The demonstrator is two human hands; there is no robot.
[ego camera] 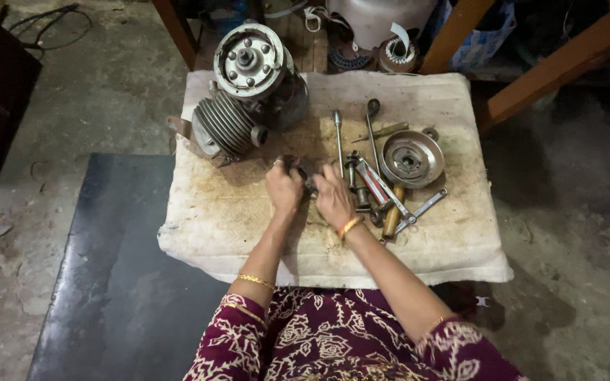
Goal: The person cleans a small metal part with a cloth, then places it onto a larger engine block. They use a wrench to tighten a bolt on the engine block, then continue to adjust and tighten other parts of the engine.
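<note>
My left hand [284, 189] and right hand [333, 197] sit close together, knuckles up, fingers curled inward. Both forearms reach forward and converge, wrists bent slightly down

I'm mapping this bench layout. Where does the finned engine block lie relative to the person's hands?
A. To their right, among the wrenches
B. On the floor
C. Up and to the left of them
C: the finned engine block sits on the stained cloth beyond and left of the left hand and right hand.
</note>
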